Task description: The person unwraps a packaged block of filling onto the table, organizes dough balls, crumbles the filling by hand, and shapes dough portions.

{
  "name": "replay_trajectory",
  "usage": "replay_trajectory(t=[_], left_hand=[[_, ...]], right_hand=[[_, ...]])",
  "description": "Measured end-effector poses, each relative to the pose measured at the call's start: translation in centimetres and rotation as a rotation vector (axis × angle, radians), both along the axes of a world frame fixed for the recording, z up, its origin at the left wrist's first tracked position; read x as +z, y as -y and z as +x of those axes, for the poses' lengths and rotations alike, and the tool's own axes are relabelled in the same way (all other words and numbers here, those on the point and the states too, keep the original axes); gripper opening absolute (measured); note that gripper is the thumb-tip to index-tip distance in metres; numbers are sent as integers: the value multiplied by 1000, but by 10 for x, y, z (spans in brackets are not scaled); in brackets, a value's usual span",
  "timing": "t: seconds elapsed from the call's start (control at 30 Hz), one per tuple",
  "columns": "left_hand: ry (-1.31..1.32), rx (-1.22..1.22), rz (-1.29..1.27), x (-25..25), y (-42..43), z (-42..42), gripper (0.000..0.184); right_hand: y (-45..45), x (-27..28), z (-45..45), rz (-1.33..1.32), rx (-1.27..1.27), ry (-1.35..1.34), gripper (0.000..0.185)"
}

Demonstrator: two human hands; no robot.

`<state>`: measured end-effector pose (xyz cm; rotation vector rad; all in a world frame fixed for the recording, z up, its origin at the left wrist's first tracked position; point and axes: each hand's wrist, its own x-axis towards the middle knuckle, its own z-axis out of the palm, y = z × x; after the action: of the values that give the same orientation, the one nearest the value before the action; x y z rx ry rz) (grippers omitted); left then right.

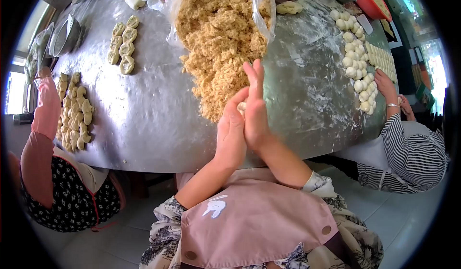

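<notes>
My left hand and my right hand are pressed together at the palms, over the near end of a heap of crumbly tan filling. A small pale piece of dough shows between them, mostly hidden by the palms. The fingers of my right hand point up and away; those of my left hand curl round the piece. Behind my hands the filling spills out of a clear plastic bag onto the metal table.
Shaped dough pieces lie at the left, with more farther back. White dough balls line the right side, beside a co-worker's hand. Another co-worker's sleeve is at the left edge. A red basin stands back right.
</notes>
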<state>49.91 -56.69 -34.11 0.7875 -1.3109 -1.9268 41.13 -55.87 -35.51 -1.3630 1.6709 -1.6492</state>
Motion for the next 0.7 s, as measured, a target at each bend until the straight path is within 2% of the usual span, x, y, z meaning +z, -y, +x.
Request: replay_trajectory(t=[0.03,0.13,0.17,0.2,0.27,0.3,0.4,0.43,0.47,0.53,0.57,0.67,0.7], left_hand=[[-102,174,150,16,-2,-11,61],[97,236,114,9,6,-3,55],[91,363,283,21,12,-7,55],[-41,378,324,17,18,-3,54],[-307,405,402,10,30,8,56],[-315,453,506,13,33,9,56],[-308,533,510,20,38,10,57],[-353,496,494,21,37,11,51],[-398,456,477,23,35,11,54],[-490,372,444,24,32,11,78],[-560,187,455,19,38,22,94],[-297,218,193,10,34,16,91],[-195,48,22,-13,32,30,81]], right_hand=[[-3,12,4,-14,49,100,83],[-9,25,13,-6,213,433,89],[-12,24,14,-5,266,499,88],[-15,22,16,-1,317,565,88],[-18,17,19,26,272,413,82],[-19,12,21,23,254,348,77],[-25,5,24,109,259,82,65],[-19,8,33,-4,255,280,49],[-20,13,31,80,212,295,44],[-24,24,23,249,119,321,36],[-22,25,23,174,45,252,33],[-21,29,20,202,185,331,43],[-20,32,25,221,184,318,51]])
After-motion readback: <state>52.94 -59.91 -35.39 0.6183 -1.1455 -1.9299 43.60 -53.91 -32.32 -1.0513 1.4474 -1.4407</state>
